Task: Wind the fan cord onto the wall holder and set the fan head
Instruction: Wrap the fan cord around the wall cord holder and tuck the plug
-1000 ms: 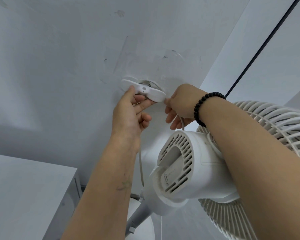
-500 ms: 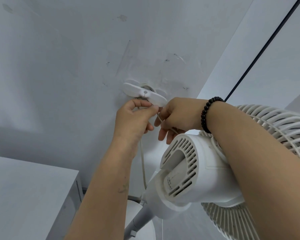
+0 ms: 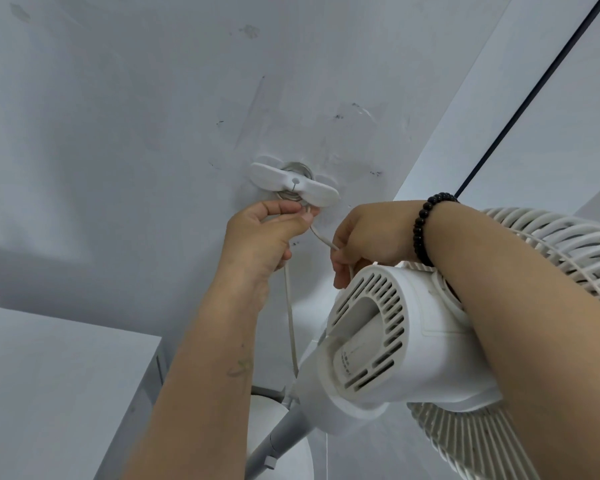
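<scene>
- Left hand [image 3: 264, 233] pinches the white fan cord [image 3: 290, 317] just under the wall holder [image 3: 293, 183] on the grey wall [image 3: 118, 133].
- Right hand [image 3: 368, 233] grips the cord beside it.
- Fan head [image 3: 406, 337] sits below; its label print is too small to read.

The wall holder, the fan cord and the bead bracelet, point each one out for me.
wall holder [image 3: 312, 192]: head view, on its white right wing.
fan cord [image 3: 290, 320]: head view, on the stretch hanging below the left hand.
bead bracelet [image 3: 419, 227]: head view, on the dark beads at the right wrist.
</scene>
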`<action>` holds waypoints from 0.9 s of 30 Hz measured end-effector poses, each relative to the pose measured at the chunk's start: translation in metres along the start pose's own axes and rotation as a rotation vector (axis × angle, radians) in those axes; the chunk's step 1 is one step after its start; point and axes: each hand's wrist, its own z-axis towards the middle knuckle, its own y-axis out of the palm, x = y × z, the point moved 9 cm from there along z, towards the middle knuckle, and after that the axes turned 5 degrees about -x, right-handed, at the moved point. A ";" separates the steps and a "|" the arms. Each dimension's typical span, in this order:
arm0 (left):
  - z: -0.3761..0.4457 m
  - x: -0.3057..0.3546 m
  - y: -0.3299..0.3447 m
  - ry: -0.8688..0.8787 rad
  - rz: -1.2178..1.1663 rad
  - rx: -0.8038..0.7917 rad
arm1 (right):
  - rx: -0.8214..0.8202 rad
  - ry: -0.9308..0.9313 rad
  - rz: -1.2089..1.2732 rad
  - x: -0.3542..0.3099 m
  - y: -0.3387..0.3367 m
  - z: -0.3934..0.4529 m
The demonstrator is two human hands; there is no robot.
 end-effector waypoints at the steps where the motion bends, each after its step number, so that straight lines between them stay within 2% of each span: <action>1: 0.000 0.000 -0.001 -0.011 0.001 -0.014 | 0.031 -0.012 0.077 0.002 -0.003 0.002; 9: 0.001 -0.002 -0.007 -0.075 0.117 -0.061 | 0.143 -0.182 0.349 -0.006 -0.014 -0.001; 14: 0.002 -0.002 -0.015 -0.081 0.079 -0.018 | 0.093 -0.253 0.409 -0.016 -0.009 -0.002; 20: 0.000 -0.016 -0.009 -0.238 -0.284 -0.035 | -0.025 -0.303 0.484 -0.032 -0.001 -0.004; 24: -0.004 -0.023 -0.004 -0.301 -0.512 -0.010 | -0.082 -0.191 0.365 -0.023 0.008 -0.003; 27: -0.004 -0.021 -0.008 -0.276 -0.562 0.039 | -0.107 -0.088 0.181 -0.009 0.010 -0.007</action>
